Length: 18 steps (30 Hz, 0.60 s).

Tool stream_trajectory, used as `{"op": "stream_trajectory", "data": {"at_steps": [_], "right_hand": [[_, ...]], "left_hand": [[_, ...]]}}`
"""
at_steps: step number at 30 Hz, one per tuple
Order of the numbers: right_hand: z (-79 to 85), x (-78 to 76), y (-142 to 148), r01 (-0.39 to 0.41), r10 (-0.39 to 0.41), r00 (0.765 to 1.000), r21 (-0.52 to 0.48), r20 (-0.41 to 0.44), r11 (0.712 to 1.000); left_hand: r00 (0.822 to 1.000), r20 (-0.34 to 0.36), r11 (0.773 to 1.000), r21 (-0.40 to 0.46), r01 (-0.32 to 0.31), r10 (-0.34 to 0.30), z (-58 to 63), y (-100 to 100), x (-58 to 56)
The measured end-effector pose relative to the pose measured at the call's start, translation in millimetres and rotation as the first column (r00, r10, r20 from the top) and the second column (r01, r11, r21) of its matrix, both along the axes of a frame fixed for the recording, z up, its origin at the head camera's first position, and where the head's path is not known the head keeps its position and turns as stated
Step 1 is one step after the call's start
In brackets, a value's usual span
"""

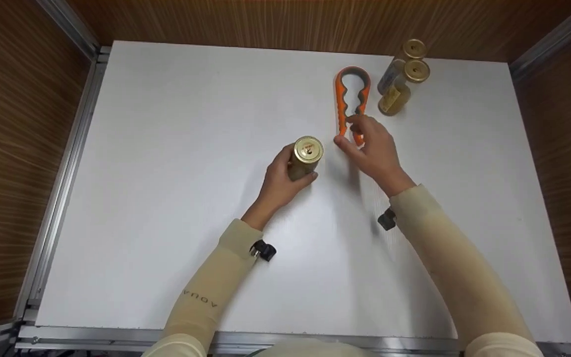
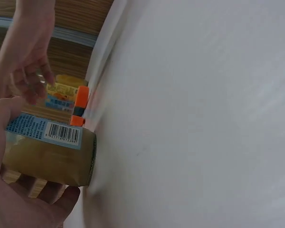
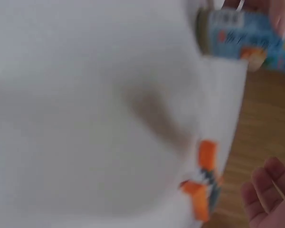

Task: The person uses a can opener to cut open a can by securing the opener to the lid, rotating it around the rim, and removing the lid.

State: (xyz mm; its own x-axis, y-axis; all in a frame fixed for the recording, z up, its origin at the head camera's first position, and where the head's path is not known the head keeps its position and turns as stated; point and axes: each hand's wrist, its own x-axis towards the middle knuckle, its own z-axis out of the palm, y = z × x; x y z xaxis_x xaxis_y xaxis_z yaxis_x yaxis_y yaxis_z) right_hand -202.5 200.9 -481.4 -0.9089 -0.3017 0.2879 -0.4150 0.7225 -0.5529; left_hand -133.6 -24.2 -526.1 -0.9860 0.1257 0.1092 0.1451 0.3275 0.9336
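Observation:
My left hand (image 1: pixel 279 182) grips a glass jar (image 1: pixel 303 171) with a gold lid, its fingers and thumb round the sides. In the left wrist view this jar (image 2: pixel 52 159) shows a blue label with a barcode and brownish contents. My right hand (image 1: pixel 377 148) is over the handle ends of an orange and grey jar opener (image 1: pixel 339 104), with its fingers loosely bent. The right wrist view shows that hand (image 3: pixel 273 194) apart from the opener (image 3: pixel 199 202), with nothing in its fingers.
Two more gold-lidded jars, a nearer one (image 1: pixel 394 99) and a farther one (image 1: pixel 389 77), stand at the back right, beside the opener. Wood-grain panels (image 1: pixel 285 25) enclose the white table (image 1: pixel 166 148) at the back and sides.

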Motion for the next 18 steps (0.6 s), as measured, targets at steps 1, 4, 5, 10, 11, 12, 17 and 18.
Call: {"op": "stream_trajectory", "data": {"at_steps": [1, 4, 5, 10, 11, 12, 17, 18], "right_hand": [[-6.1, -7.0, 6.6, 0.061, -0.062, 0.997, 0.014, 0.044, 0.998], [-20.9, -23.4, 22.2, 0.191, -0.202, 0.967, 0.085, 0.157, 0.978], [-23.6, -26.2, 25.4, 0.225, -0.244, 0.95, 0.116, 0.196, 0.967], [-26.1, -31.9, 28.8, 0.311, -0.397, 0.855, 0.281, 0.334, 0.908], [-25.8, -32.8, 27.5, 0.319, -0.416, 0.837, 0.301, 0.354, 0.899], [-25.4, -33.9, 25.5, 0.324, -0.431, 0.822, 0.318, 0.371, 0.891], [-23.9, -39.6, 14.2, 0.336, -0.465, 0.797, 0.357, 0.385, 0.871], [-23.8, -40.6, 12.2, 0.331, -0.466, 0.798, 0.368, 0.382, 0.869]], "left_hand": [[1.0, -0.001, 1.0, 0.002, -0.003, 0.003, -0.3, -0.6, -0.1], [1.0, -0.006, 1.0, 0.01, -0.007, 0.007, -1.3, -0.9, 0.8], [1.0, -0.006, 1.0, 0.013, -0.006, 0.006, -1.5, -0.6, 1.6], [1.0, 0.003, 1.0, 0.018, -0.004, 0.004, -2.7, 0.2, 5.7], [1.0, 0.004, 1.0, 0.018, -0.005, 0.004, -2.8, 0.0, 6.2], [1.0, 0.005, 1.0, 0.018, -0.006, 0.006, -2.9, -0.3, 6.6], [1.0, 0.003, 1.0, 0.017, -0.004, 0.004, -3.7, -2.3, 6.3], [1.0, 0.002, 1.0, 0.016, -0.005, 0.005, -3.9, -2.6, 6.0]]}}
